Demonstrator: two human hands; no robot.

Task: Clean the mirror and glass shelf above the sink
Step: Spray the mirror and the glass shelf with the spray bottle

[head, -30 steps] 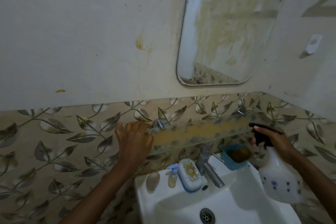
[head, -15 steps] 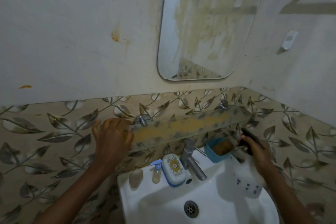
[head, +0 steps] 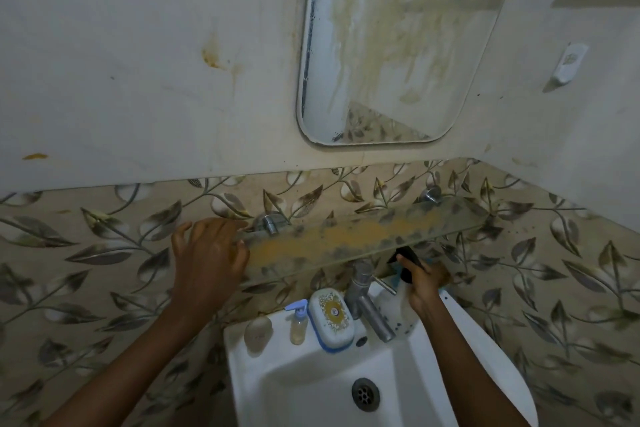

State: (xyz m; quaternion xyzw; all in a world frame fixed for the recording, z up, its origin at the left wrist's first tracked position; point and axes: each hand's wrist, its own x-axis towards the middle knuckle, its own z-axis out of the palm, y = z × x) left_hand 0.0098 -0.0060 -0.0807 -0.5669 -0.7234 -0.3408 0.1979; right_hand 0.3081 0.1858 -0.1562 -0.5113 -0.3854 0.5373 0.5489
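Rounded rectangular wall mirror (head: 398, 45), streaked with yellowish-brown grime, is hanging in the upper centre of the frame. Below it, a long clear glass shelf (head: 363, 236) smeared with an orange-brown band is crossing the middle, fixed on two metal pegs against leaf-patterned tiles. Left hand (head: 209, 258) is resting on the shelf's left end, fingers spread and released. Right hand (head: 424, 282), just under the shelf's front edge, is grasping a translucent spray bottle with black trigger (head: 403, 270). White ceramic sink (head: 311, 374) is occupying the lower centre, bearing a steel tap (head: 367, 302) and a patterned soap box (head: 330, 319).
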